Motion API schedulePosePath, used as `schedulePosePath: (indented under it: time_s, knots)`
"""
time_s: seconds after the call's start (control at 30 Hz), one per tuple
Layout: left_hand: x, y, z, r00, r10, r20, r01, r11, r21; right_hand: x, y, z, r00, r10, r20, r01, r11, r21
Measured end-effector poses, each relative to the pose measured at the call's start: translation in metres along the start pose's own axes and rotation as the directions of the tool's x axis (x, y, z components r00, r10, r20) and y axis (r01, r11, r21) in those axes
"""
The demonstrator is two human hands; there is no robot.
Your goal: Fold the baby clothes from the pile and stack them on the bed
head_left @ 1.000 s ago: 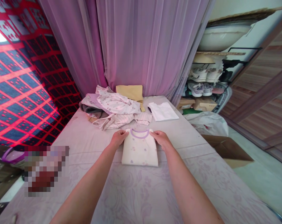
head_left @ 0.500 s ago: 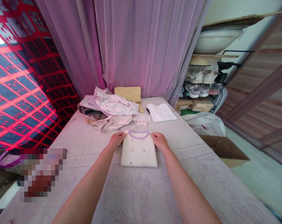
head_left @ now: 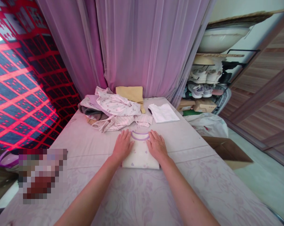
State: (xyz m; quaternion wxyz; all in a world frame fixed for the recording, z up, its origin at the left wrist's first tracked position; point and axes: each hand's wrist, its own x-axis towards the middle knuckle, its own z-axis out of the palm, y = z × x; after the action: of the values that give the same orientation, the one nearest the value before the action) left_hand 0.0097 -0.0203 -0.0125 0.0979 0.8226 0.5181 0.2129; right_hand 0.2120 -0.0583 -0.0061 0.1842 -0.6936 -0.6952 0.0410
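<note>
A folded cream shirt (head_left: pixel 141 157) with a purple neckline and small printed motifs lies flat on the bed, its collar pointing away from me. My left hand (head_left: pixel 123 145) rests open on its left side, palm down with the fingers stretched forward. On the right side of the shirt, my right hand (head_left: pixel 157 145) lies flat in the same way, fingers spread beside the collar. Both hands cover the shirt's side edges in part.
Beyond the shirt lie a heap of rumpled clothes (head_left: pixel 118 106), a folded tan cloth (head_left: pixel 130 93) and a folded white garment (head_left: pixel 164 113). An open cardboard box (head_left: pixel 226 150) stands right of the bed (head_left: pixel 142 197), near a shoe rack.
Both hands have let go of the shirt's upper corners and moved inward, now lying flat on it with fingers extended. The shirt has stayed in nearly the same place.
</note>
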Motion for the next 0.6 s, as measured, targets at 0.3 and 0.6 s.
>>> schedulePosePath:
  time_s: [0.3,0.6]
  knots:
    - [-0.001,0.011,0.011,0.991,-0.047,0.126,0.022,0.981,0.192,0.004,-0.001,0.014,0.974,0.059,0.220,-0.053,0.998,-0.032]
    - [-0.011,0.002,0.004,0.975,-0.093,0.200,0.075,0.992,0.100,-0.010,-0.002,0.003,0.986,0.063,0.157,-0.060,0.998,-0.022]
